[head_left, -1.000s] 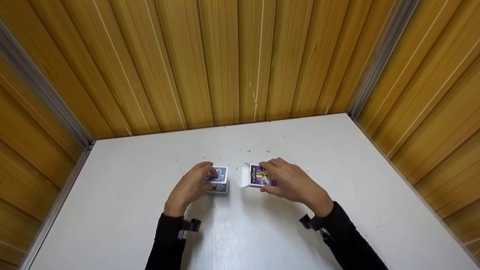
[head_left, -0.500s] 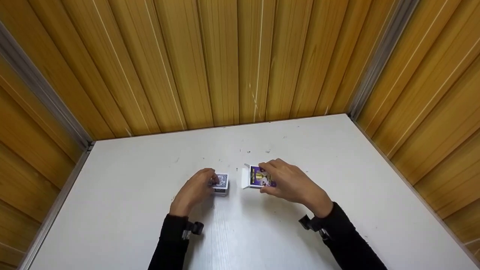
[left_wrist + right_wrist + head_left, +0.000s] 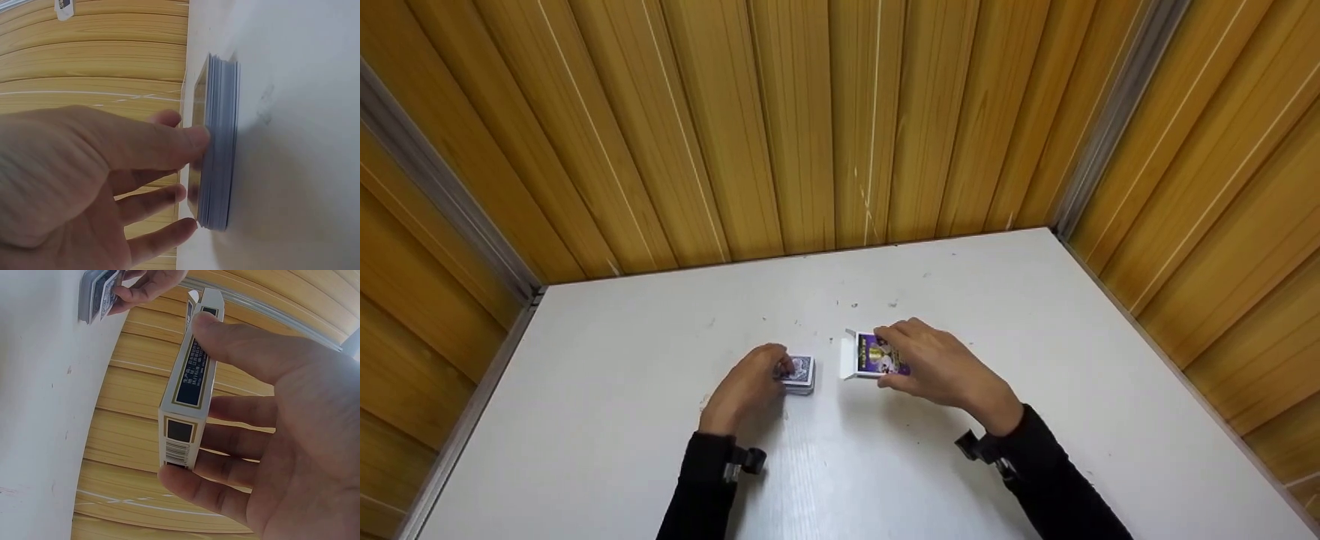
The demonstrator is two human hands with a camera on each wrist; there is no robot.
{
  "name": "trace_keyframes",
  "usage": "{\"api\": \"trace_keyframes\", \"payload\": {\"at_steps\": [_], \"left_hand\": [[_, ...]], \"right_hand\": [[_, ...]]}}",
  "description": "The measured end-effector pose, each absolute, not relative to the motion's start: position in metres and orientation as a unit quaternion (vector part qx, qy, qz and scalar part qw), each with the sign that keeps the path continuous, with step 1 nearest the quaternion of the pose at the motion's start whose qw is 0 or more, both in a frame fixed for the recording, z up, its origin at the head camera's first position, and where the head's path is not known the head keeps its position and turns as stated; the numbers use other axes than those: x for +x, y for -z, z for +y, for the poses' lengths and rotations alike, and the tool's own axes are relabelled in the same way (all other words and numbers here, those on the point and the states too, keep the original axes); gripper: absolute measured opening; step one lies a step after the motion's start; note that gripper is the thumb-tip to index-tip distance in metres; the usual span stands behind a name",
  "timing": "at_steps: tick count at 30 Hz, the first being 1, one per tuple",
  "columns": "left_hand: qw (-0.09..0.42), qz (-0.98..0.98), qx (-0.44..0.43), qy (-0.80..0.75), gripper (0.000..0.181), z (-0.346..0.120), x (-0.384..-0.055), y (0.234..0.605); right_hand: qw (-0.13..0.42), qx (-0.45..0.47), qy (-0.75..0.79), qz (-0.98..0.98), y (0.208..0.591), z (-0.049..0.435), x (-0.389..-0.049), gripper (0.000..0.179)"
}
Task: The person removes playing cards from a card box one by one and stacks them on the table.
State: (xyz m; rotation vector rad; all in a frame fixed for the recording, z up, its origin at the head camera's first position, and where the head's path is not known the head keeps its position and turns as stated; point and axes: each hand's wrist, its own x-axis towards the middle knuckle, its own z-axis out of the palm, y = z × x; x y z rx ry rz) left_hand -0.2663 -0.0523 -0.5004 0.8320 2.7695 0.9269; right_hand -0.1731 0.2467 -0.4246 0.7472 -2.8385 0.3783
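Note:
A deck of playing cards (image 3: 802, 369) with blue-patterned backs lies on the white table, left of the middle. My left hand (image 3: 746, 388) pinches cards at the top of it. In the left wrist view, the thumb (image 3: 194, 140) rests at the upper edge of the stack (image 3: 220, 163), with the other fingers beyond it. The right wrist view shows the top cards (image 3: 109, 295) tilted off the rest. My right hand (image 3: 945, 369) grips a purple-fronted card box (image 3: 873, 354) by its long sides, above the table. Its white end flap (image 3: 847, 356) stands open toward the deck.
The white table (image 3: 660, 322) has small dark scraps (image 3: 892, 304) and marks beyond the hands. Yellow wood-look panels (image 3: 787, 135) wall in its back and sides. Both wrists carry black camera mounts (image 3: 750, 459).
My left hand has come down and slightly nearer, bringing the lifted cards onto the lower stack, so the two now nearly line up. My right hand and the box have barely moved.

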Motion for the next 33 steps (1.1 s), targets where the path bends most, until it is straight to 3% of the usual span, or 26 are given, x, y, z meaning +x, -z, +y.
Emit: {"api": "trace_keyframes", "payload": {"at_steps": [12,33], "left_hand": [[0.064,0.906,0.282,-0.309,0.030,-0.0536,-0.2656,0.5059],[0.047,0.917,0.271,-0.291,0.049,-0.0485,-0.2607,0.5082]], "right_hand": [[0.127,0.283,-0.118,-0.943,0.4299,0.2474,-0.1737,0.068],[0.103,0.266,-0.126,-0.950,0.4261,0.2479,-0.1723,0.070]]}}
